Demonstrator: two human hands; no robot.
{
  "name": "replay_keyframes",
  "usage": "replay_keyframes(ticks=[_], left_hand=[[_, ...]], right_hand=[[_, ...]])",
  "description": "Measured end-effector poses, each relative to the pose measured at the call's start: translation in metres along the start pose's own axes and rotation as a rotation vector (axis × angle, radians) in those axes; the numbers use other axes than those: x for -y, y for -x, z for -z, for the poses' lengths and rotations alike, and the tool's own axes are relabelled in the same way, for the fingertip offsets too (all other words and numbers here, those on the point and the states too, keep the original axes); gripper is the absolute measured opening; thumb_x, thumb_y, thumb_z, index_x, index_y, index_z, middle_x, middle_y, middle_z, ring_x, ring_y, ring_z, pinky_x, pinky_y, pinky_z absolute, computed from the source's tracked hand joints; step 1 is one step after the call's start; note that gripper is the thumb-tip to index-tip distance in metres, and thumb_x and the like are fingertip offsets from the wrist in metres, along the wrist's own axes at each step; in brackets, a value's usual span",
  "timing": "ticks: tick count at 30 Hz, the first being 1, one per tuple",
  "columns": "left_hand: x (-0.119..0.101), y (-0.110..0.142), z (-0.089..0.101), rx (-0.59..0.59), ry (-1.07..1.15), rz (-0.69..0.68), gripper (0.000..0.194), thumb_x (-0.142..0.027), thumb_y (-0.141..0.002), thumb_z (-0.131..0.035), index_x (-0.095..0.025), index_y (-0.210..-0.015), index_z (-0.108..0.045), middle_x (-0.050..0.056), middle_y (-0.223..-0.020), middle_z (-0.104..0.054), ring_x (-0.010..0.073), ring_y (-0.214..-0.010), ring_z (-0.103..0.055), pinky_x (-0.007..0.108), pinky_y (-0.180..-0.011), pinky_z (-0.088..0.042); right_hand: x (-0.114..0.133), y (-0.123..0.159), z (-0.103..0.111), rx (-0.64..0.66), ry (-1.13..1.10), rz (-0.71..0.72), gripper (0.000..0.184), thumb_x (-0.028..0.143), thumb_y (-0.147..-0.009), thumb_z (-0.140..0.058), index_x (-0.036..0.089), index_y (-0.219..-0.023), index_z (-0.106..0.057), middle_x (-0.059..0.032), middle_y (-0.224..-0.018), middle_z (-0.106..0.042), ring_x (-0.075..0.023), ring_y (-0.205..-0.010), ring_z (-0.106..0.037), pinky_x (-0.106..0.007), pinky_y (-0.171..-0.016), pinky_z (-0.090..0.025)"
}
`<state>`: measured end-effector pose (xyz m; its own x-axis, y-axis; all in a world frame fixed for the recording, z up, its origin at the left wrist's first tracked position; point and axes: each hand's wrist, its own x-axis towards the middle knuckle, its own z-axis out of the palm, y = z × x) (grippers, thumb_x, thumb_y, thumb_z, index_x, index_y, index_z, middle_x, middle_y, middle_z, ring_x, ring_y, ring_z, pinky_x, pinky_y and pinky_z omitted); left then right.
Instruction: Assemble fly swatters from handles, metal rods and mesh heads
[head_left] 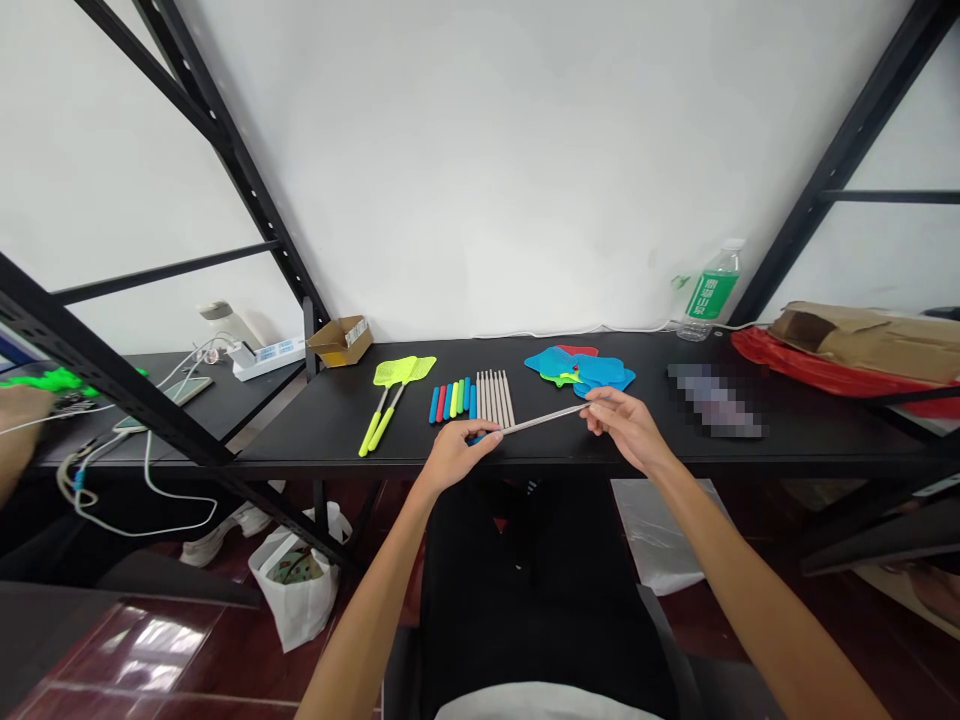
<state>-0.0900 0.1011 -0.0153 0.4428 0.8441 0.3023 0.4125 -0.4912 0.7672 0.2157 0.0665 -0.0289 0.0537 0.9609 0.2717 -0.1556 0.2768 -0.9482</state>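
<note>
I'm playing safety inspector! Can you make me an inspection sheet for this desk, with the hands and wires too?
Surface: black desk, looks flat.
Job's things: two yellow-green plastic swatters; a row of coloured handles; thin grey rods; piled blue, red and green plastic swatter heads.
Clutter: small brown cardboard box, clear green-labelled bottle, red plastic bag; one blurred patch, can't tell.
Hands: left hand and right hand hold one grey rod at opposite ends.
Cables: white cable along the wall; loose white cables hanging at left.
Surroundings: white wall, black metal frame; another person's arm at far left.
</note>
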Motion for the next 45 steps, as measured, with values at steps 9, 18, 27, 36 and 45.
replay_keyframes(ticks=[9, 18, 27, 36, 45], left_hand=[[0.0024, 0.0000, -0.0005, 0.008, -0.007, 0.008, 0.038, -0.052, -0.090, -0.059, -0.022, -0.102, -0.078, 0.005, -0.094, -0.077, 0.0224, -0.085, -0.068, 0.028, -0.075, -0.050], [0.0011, 0.0007, -0.0001, 0.015, -0.019, 0.015, 0.036, -0.051, -0.090, -0.060, -0.023, -0.101, -0.079, 0.005, -0.101, -0.077, 0.0235, -0.091, -0.069, 0.029, -0.083, -0.051], [-0.0021, 0.0007, 0.0007, 0.028, -0.008, 0.012, 0.035, -0.050, -0.090, -0.059, -0.023, -0.099, -0.079, 0.005, -0.105, -0.077, 0.0252, -0.096, -0.069, 0.031, -0.086, -0.052], [-0.0020, 0.0009, 0.0008, 0.034, -0.013, 0.001, 0.034, -0.049, -0.091, -0.059, -0.023, -0.099, -0.079, 0.005, -0.106, -0.077, 0.0245, -0.096, -0.069, 0.030, -0.085, -0.051], [-0.0019, 0.0007, 0.0003, 0.026, 0.003, 0.003, 0.036, -0.050, -0.091, -0.058, -0.023, -0.101, -0.079, 0.005, -0.105, -0.077, 0.0241, -0.094, -0.069, 0.029, -0.082, -0.051]], right_hand=[[-0.0044, -0.0026, 0.0002, -0.063, -0.013, -0.004, 0.021, 0.036, -0.074, -0.083, 0.020, -0.086, -0.075, -0.0063, -0.079, -0.074, -0.0145, -0.062, -0.056, -0.030, -0.057, -0.042], [-0.0069, -0.0030, 0.0026, -0.066, 0.037, -0.009, 0.025, 0.041, -0.074, -0.083, 0.019, -0.081, -0.073, -0.0065, -0.076, -0.073, -0.0140, -0.060, -0.057, -0.029, -0.057, -0.043], [-0.0067, -0.0035, 0.0017, -0.077, 0.124, -0.001, 0.034, 0.051, -0.074, -0.081, 0.019, -0.076, -0.070, -0.0062, -0.070, -0.071, -0.0156, -0.060, -0.058, -0.030, -0.056, -0.045], [-0.0059, -0.0029, -0.0016, -0.093, 0.143, 0.010, 0.033, 0.049, -0.076, -0.079, 0.019, -0.071, -0.068, -0.0049, -0.068, -0.069, -0.0147, -0.060, -0.057, -0.029, -0.057, -0.044], [-0.0057, -0.0028, 0.0008, -0.038, 0.087, -0.003, 0.036, 0.046, -0.079, -0.078, 0.021, -0.104, -0.070, -0.0071, -0.083, -0.074, -0.0164, -0.065, -0.059, -0.030, -0.057, -0.043]])
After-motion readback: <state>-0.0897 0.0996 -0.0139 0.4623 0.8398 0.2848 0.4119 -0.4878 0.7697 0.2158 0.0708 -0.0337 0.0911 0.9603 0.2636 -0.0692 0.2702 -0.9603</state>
